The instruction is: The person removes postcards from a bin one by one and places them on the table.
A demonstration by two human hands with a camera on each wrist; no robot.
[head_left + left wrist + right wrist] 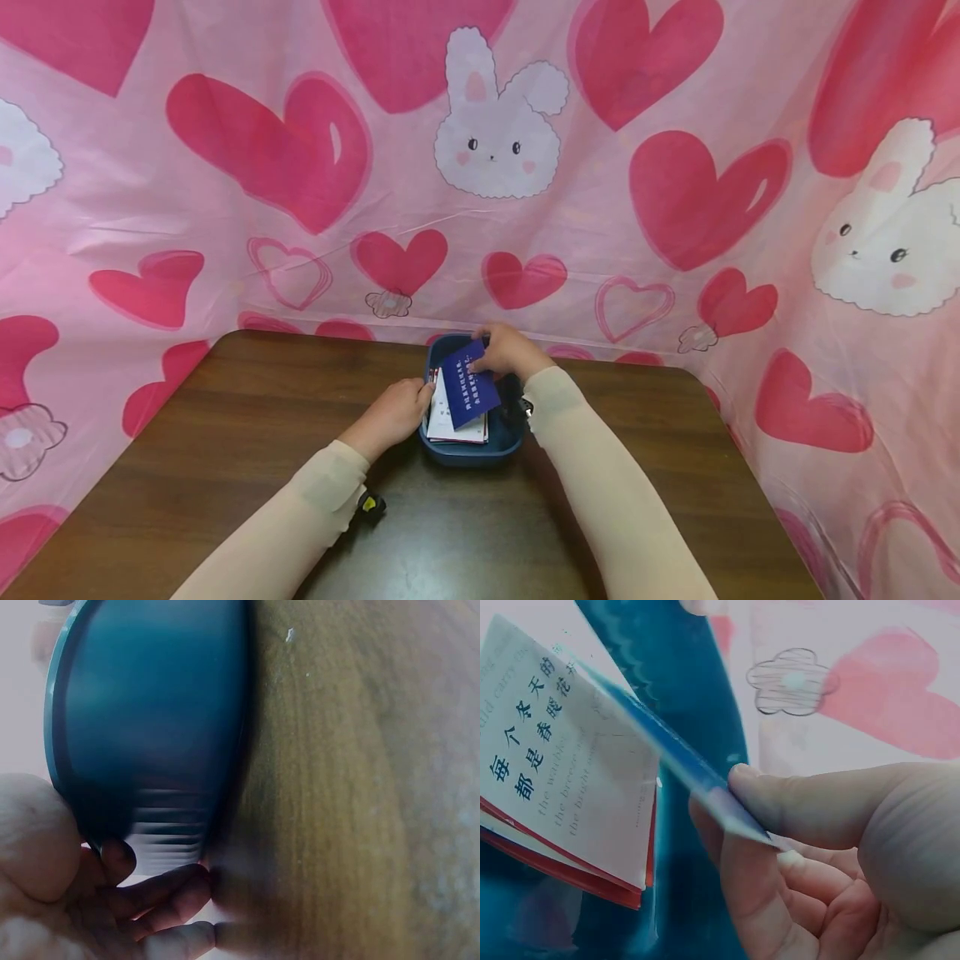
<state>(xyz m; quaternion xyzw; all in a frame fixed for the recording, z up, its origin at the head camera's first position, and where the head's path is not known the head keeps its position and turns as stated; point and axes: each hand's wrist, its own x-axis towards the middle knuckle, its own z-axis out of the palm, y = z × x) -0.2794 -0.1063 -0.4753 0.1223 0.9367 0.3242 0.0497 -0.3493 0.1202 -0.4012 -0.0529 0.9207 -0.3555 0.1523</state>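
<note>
A dark blue plastic basket (471, 459) stands near the far edge of the table. My left hand (392, 417) holds its left side, the thumb over the rim and the fingers along the outer wall (154, 705). Between thumb and fingers, my right hand (512, 350) pinches a blue card (465, 390) with white writing, slanted above the basket. Underneath lies a stack of cards, with a white card (570, 761) on top bearing dark Chinese characters and faint English lines. Red edges show lower in the stack. The blue card partly covers the white one in the head view.
The brown wooden table (247, 425) extends to both sides and in front of the basket. Behind it hangs a pink cloth (457, 221) with hearts and rabbits, reaching down to the table's far edge. A dark strap device (371, 504) is on the left wrist.
</note>
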